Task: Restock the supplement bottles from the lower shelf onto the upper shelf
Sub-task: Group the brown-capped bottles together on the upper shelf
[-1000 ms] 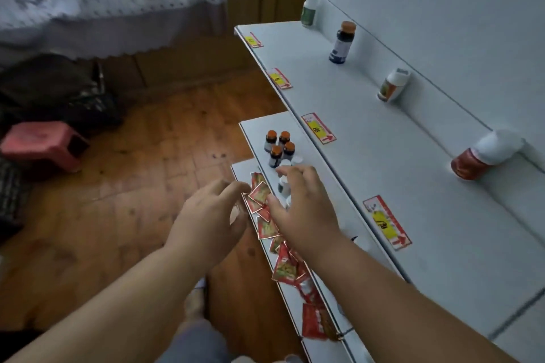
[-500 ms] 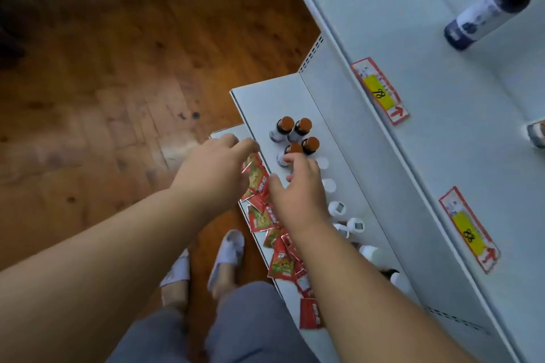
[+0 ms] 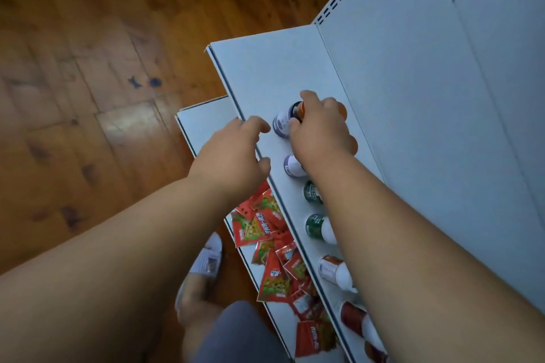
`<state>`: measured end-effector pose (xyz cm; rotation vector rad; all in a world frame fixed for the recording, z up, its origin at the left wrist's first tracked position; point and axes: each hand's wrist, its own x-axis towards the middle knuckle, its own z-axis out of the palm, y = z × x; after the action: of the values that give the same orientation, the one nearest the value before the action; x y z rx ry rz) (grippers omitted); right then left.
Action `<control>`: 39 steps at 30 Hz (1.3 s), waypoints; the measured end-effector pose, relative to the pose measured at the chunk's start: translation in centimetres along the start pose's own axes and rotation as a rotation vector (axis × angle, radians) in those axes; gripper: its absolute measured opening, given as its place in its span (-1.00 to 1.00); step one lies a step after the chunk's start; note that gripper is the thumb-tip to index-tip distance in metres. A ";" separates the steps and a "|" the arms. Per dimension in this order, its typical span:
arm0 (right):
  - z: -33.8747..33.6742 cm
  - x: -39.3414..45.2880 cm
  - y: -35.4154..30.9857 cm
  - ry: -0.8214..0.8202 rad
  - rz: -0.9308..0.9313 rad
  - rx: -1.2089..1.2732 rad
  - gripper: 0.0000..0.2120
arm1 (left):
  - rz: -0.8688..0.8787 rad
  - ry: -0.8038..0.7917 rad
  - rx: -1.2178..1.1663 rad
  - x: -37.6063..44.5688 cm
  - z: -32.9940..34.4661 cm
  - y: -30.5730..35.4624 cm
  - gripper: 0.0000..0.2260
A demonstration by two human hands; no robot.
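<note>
Curling round an orange-capped bottle, right hand; left hand loosely open.

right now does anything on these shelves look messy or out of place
Yes: the red snack packets on the lowest shelf lie in a loose overlapping heap, not rows. The bottles by the right hand stand in order.

The right hand hides most of the orange-capped bottles. The labels are too blurred to read. The lowest bottle is cut off by the bottom edge.
</note>
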<state>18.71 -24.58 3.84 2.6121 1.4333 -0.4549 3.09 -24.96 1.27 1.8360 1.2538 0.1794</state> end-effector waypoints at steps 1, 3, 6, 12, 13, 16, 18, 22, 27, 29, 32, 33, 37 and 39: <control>0.0 0.1 0.0 0.004 0.004 -0.002 -0.59 | -0.009 -0.013 -0.019 0.4 0.1 -0.4 -0.57; -0.4 -0.2 -0.2 0.020 0.009 0.024 -0.62 | -0.044 -0.019 -0.061 0.8 -0.1 -1.0 -0.58; -1.5 -2.2 -1.2 0.040 -0.053 0.099 -0.61 | -0.164 0.040 -0.245 0.2 -2.4 -1.0 -0.64; -6.7 -9.7 -7.6 0.011 -0.286 0.351 -0.59 | -0.421 0.080 -0.569 -4.0 -11.0 0.1 -0.75; -7.9 -10.9 -8.8 -0.015 -0.328 0.405 -0.59 | -0.476 0.086 -0.655 -5.1 -12.9 0.5 -0.78; -11.6 -14.0 -12.6 -0.093 -0.424 0.534 -0.58 | -0.625 0.118 -0.966 -8.4 -18.8 2.1 -0.82; -13.8 -15.4 -14.8 -0.092 -0.423 0.596 -0.59 | -0.632 0.119 -1.047 -10.3 -22.1 2.4 -0.83; -18.2 -17.3 -18.6 -0.036 -0.275 0.825 -0.76 | -0.514 -0.034 -1.077 -12.7 -27.9 2.2 -0.65; -23.3 -19.9 -21.6 0.173 -0.143 0.995 -0.87 | -0.282 -0.299 -0.978 -14.0 -35.5 5.2 -0.78; -25.2 -21.4 -22.2 0.222 -0.081 1.071 -0.86 | -0.194 -0.352 -0.896 -14.0 -38.1 6.9 -0.79; -28.0 -23.8 -21.7 0.340 -0.023 1.168 -0.79 | -0.070 -0.401 -0.790 -13.7 -39.9 10.7 -0.71; -29.0 -24.6 -21.2 0.364 -0.008 1.203 -0.73 | -0.037 -0.403 -0.765 -13.7 -39.9 12.2 -0.71; -31.5 -27.1 -18.2 0.502 0.118 1.262 -0.60 | 0.083 -0.422 -0.704 -14.5 -38.4 17.3 -0.76; -32.4 -28.1 -16.2 0.540 0.194 1.299 -0.60 | 0.119 -0.489 -0.681 -15.2 -37.1 19.7 -0.75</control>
<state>-2.60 -30.15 44.07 4.1090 1.1095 -0.9412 -11.19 -17.83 43.03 1.2507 0.6291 0.1801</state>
